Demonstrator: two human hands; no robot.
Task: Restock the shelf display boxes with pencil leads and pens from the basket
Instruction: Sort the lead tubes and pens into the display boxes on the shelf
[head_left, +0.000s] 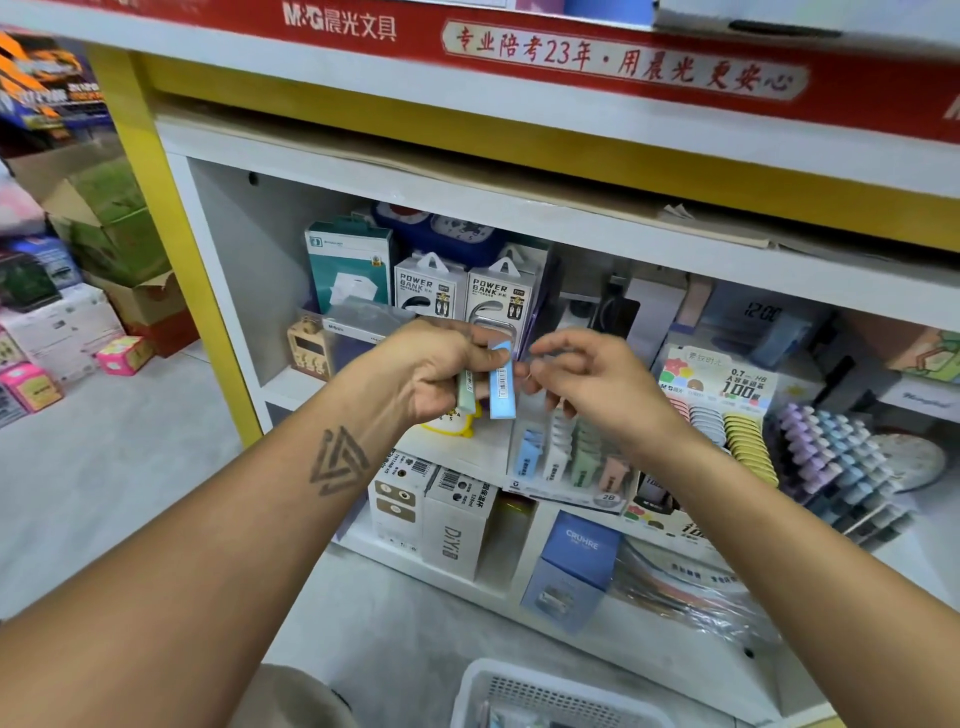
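My left hand (431, 371) grips a few flat pencil-lead cases in front of the shelf: a light blue one (502, 387) with a barcode and a pale green one (466, 392) beside it. My right hand (582, 382) hovers just to their right with curled fingers, its fingertips close to the blue case; what it pinches is not clear. Below the hands stands the lead display box (569, 457) with rows of blue, white, green and pink cases. The white basket (550, 696) sits on the floor at the bottom edge.
Another lead display (722, 410) with round yellow and pink cases stands to the right, next to a rack of pastel pens (831, 462). Power bank boxes (467, 291) fill the shelf back. White cartons (452, 525) stand below. Stacked boxes (62, 322) crowd the floor at left.
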